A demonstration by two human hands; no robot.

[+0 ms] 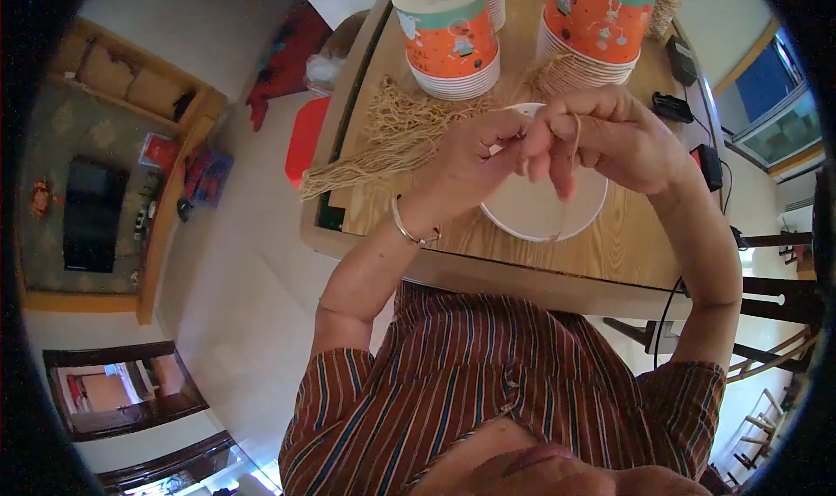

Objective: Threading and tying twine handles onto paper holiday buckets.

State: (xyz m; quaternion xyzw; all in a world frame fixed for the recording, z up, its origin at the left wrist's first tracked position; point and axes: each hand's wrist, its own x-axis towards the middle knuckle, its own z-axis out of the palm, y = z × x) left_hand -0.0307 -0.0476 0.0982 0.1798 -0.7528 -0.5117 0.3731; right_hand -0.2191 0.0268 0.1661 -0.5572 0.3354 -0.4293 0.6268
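Both my hands are raised over a round white tub [524,207] near the table's front edge, their fingertips close together. A thin tan cord [577,132] loops over the fingers of my right hand [620,137], which is closed on it. A strand hangs below those fingers toward the tub's rim. My left hand [477,152], with a bangle at the wrist, pinches at the same place; its fingertips meet the right hand's, and the exact grip is partly hidden. Beside my left hand lies a bundle of tan cords [374,163], its ends reaching the table's left edge.
Stacks of orange and green paper tubs stand upside down at the back left [448,39] and back right [601,17]. Black devices and cables [672,107] line the table's right side. A red stool [306,139] stands left of the wooden table [627,252].
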